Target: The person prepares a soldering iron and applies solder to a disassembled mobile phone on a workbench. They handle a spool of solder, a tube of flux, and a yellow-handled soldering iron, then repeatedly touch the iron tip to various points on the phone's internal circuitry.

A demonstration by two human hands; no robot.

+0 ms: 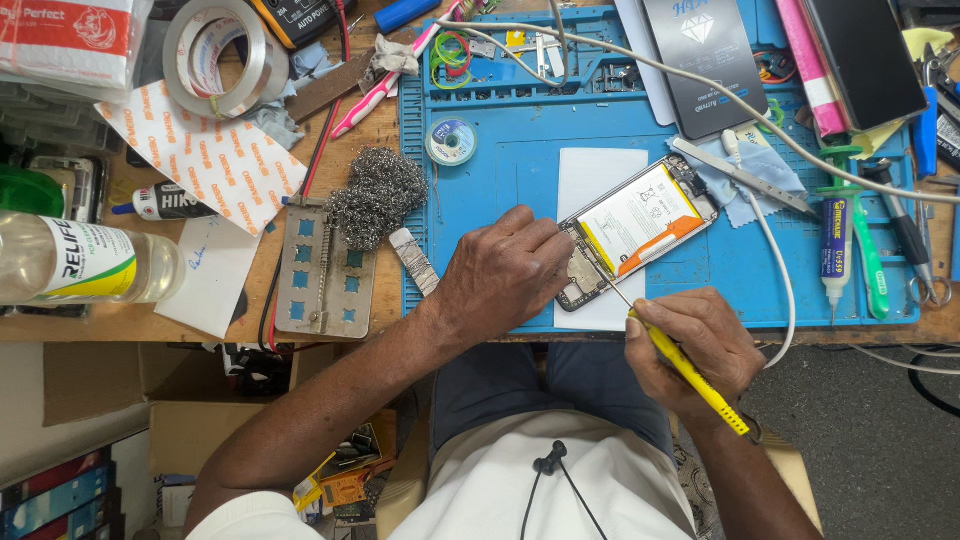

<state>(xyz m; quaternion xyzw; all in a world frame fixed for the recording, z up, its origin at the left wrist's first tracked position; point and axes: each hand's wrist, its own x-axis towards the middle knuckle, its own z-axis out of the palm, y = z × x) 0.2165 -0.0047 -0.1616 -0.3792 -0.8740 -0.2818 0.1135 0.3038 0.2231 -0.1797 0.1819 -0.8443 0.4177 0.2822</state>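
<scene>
- The left hand (500,272) lies knuckles-up on the lower end of the opened phone (632,233), pinning it; its fingertips are hidden against the phone's edge, so I cannot tell how firmly they clasp it.
- The right hand (692,352) is closed around a yellow screwdriver (690,375); the thin metal tip reaches into the phone's lower part, where the small parts are too fine to make out.
- The phone lies back-off, tilted, on a white sheet (590,190) on the blue work mat (500,180), showing a white battery with yellow and orange labelling.
- A white cable (775,265) runs just right of the phone and is cut off at the desk's edge.
- At the left edge a clear bottle (80,262) with a white, green and yellow label lies on its side, partly out of frame.
- Beside it lies a white sheet with orange print (215,160) under a roll of tape (222,55).
- A dark flat package (705,60) is cut off at the top edge.
</scene>
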